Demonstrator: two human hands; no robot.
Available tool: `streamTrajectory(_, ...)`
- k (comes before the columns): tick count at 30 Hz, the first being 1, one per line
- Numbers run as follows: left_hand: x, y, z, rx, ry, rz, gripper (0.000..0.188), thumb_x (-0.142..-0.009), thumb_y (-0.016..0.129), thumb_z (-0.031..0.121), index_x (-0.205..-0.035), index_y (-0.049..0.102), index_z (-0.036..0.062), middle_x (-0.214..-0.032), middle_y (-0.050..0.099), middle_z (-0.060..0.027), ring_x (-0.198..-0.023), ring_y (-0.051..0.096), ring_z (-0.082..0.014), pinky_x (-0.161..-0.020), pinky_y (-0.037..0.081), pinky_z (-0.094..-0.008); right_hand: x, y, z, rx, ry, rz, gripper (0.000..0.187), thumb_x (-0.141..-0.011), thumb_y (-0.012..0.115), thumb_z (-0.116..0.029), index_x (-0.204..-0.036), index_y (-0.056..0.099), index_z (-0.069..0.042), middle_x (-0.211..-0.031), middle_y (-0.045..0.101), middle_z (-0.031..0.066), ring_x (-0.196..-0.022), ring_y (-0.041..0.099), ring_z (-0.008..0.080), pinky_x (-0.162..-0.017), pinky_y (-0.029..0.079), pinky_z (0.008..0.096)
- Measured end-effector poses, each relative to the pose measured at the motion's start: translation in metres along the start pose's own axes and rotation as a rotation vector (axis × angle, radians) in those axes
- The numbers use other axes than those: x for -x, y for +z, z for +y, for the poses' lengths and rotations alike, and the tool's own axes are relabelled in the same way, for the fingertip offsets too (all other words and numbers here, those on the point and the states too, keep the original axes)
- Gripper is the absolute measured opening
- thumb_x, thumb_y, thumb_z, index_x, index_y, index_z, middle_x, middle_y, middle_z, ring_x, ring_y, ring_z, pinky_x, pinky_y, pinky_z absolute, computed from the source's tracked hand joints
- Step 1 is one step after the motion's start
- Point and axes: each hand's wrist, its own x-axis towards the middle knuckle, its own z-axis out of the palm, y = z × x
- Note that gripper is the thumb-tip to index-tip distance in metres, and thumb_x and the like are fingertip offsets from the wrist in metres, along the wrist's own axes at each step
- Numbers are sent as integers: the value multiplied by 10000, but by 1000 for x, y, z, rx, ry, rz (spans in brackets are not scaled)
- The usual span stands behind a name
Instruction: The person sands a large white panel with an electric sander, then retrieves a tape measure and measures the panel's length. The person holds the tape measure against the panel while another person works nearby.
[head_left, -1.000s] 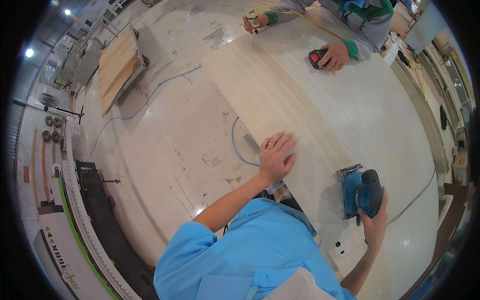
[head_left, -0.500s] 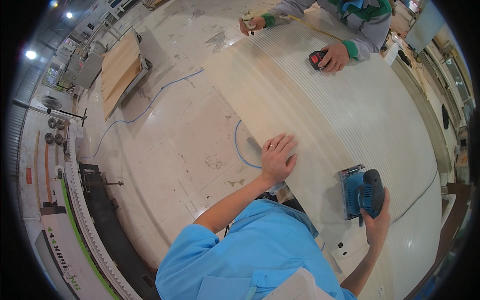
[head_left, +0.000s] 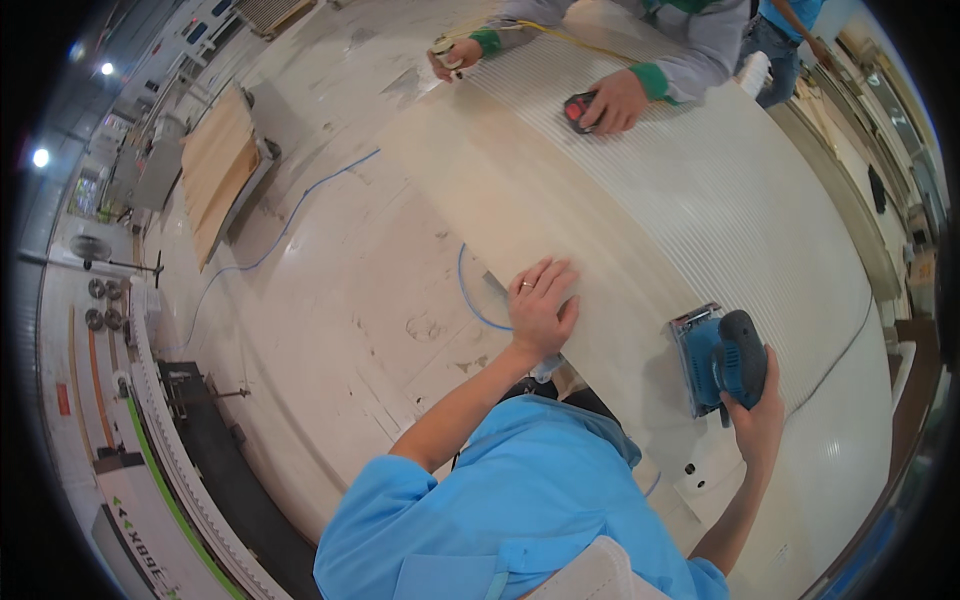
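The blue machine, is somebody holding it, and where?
Yes. The right hand grips the blue sander by its dark rear handle. The left hand lies flat on the panel.

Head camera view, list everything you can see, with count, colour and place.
panel: one, pale wood, partly ribbed, across the middle
sander: one, blue and black, on the panel at right
hose: one, blue, trailing over the floor at left
wood stack: one, tan, on a cart at upper left
co-worker's hands: two, at the panel's far end, one on a small red and black tool
left hand: flat on the panel edge
right hand: gripping the sander
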Motion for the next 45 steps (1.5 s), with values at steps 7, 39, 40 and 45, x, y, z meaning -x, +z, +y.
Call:
streamTrajectory(7, -4, -2, -1, -16, 11, -20, 375, -843, 693, 212, -1206, 689, 118, -1382, 648, -67, -1350, 538, -289, -1138, 325, -449, 4, -2, 0, -68, 212, -59, 867, -796, 780, -150, -1560, 369, -115, -934, 727, 207, -784, 730, 347, -737, 555, 417)
streamTrajectory(39, 151, 136, 455, 1794, -440, -1313, 566, -1064, 508, 435, -1433, 471, 8, -1336, 605, -111, -1167, 630, -240, -978, 535, -393, 228, -172, 144, -1233, -100, 891, 428, -788, 766, -170, -1161, 626, -15, -928, 696, 146, -860, 666, 224, -823, 530, 369)
streamTrajectory(40, 143, 148, 492, 1864, -464, -1516, 572, -1064, 508, 438, -1435, 471, 4, -1320, 609, -112, -1146, 633, -230, -961, 536, -377, 248, -188, 163, -1203, -118, 1015, 420, -791, 758, -158, -1158, 620, -8, -938, 685, 137, -876, 646, 211, -841, 523, 364)
streamTrajectory(45, 121, 207, 591, 1625, -300, -1588, 540, -1077, 501, 373, -1439, 467, -26, -1242, 621, -107, -1026, 631, -171, -853, 538, -284, 341, -252, 235, -1445, -53, 1193, 464, -809, 734, -119, -1232, 590, 7, -919, 646, 91, -837, 632, 188, -779, 516, 349)
